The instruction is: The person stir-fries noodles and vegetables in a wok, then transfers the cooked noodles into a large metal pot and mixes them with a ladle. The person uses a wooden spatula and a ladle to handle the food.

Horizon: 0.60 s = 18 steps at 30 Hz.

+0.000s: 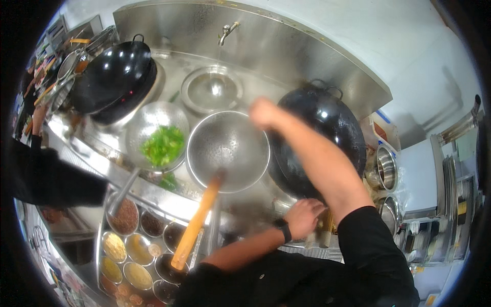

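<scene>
My right hand [262, 114], blurred and curled, reaches over the right rim of a round metal basin or strainer [226, 146]. Whether its fingers hold anything is hidden. Wearing a dark wristband, my left hand [305, 218] lies at the near edge of a black wok [330, 119]. Its fingers seem to rest by the rim, though their grip does not show clearly. My right forearm crosses in front of this wok. A wooden handle [197, 226] slants from the basin's near side towards me. Left of the basin, a perforated metal strainer [157, 119] holds cut green vegetables [163, 146].
A tap [227, 33] runs thinly above a water-filled round basin [211, 90]. Another black wok [115, 73] leans at the left. Several seasoning containers [138, 275] stand at the lower left. Metal bowls [385, 169] are on the right. Another person's sleeve [57, 176] is at the left.
</scene>
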Motion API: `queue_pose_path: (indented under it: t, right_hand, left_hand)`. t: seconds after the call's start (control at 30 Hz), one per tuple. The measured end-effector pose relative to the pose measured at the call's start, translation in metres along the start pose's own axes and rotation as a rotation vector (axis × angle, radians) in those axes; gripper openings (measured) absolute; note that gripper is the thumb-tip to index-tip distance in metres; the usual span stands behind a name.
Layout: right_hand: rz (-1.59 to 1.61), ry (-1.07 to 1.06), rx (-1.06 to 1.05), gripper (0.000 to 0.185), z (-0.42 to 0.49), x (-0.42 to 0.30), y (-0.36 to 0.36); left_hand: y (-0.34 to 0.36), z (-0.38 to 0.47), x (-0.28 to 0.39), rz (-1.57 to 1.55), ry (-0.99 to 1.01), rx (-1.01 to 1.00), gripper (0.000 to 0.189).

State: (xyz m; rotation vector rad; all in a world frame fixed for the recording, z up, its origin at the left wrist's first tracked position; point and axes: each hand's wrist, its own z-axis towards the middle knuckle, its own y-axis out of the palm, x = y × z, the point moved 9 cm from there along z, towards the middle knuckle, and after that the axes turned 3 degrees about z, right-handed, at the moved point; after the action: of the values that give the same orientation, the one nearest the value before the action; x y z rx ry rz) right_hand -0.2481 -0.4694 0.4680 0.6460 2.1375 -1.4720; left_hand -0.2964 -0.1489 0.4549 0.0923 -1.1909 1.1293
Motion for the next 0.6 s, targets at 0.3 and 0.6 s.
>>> queue_pose_path:
  t: [0.3,0.6]
  right_hand:
    - [1.614,0.266,-0.239,0.029,-0.082,0.027,-0.008]
    - [1.307,0.023,0.053,0.031,-0.263,0.081,-0.141]
  left_hand:
    - [0.051,0.017,-0.008,0.19,0.137,-0.064,0.03]
    - [0.057,0.044,0.014,0.411,-0.124,-0.249,0.018]
